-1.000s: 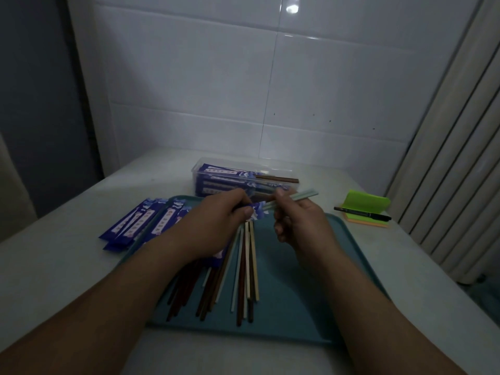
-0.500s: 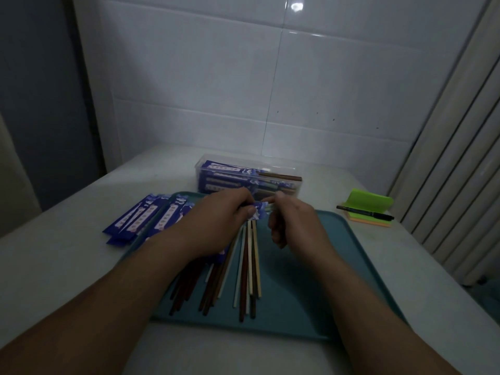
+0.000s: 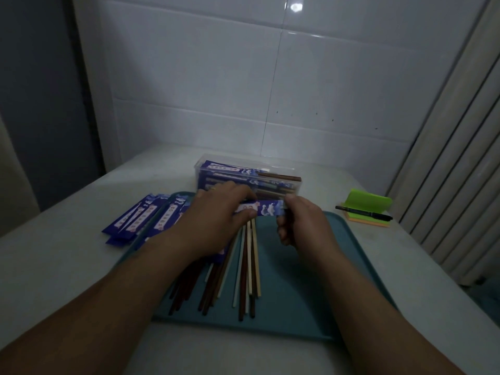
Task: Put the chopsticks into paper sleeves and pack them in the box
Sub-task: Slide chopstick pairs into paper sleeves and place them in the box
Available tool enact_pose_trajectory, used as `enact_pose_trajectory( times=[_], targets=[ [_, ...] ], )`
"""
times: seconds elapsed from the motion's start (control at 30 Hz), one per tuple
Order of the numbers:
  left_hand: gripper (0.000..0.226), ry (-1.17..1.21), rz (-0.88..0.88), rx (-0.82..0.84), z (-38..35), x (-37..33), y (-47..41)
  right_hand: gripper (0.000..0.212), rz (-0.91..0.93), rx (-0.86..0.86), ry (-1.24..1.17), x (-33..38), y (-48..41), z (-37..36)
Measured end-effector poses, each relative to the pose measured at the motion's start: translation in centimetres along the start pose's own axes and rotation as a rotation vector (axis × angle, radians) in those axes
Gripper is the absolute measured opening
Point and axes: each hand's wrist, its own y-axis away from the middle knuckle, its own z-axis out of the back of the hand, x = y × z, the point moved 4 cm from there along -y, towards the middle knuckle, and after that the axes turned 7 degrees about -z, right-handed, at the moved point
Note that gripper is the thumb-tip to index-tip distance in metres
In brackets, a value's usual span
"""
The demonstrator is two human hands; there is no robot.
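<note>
While both hands clamp one blue paper sleeve [image 3: 266, 208] crosswise over the tray's far end, I see the box sitting just behind it.

From my remote seat, the left hand [image 3: 216, 220] grips the sleeve's left part between thumb and curled fingers, and the right hand [image 3: 300, 226] pinches its right end, fingers folded under; whether chopsticks are inside it I cannot tell. Under the hands, loose chopsticks [image 3: 244, 269] in brown, cream and pale tones lie fanned on the teal tray [image 3: 324, 280], tips toward me. A clear box [image 3: 200, 169] beyond the tray holds several sleeved pairs lying flat. Spare sleeves [image 3: 135, 220] lie overlapped across the tray's left edge onto the white table [image 3: 67, 266]. Green sticky notes [image 3: 368, 203] with a black pen [image 3: 362, 213] across them sit to the right.
</note>
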Motion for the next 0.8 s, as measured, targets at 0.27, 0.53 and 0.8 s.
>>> enact_pose_trajectory(
  times=[0.27, 0.53, 0.8],
  targets=[
    [0.036, -0.072, -0.028, 0.034, -0.2, 0.1, 0.0, 0.024, 0.021, -0.052, 0.032, 0.1, -0.3, 0.1],
    [0.044, -0.086, 0.003, 0.031, 0.0, 0.4, 0.0, 0.028, 0.056, -0.061, 0.148, -0.2, -0.3, 0.2],
    [0.044, -0.057, 0.070, 0.021, -0.5, 1.4, 0.1, 0.022, 0.042, -0.042, -0.009, -0.4, -0.5, 0.2]
  ],
)
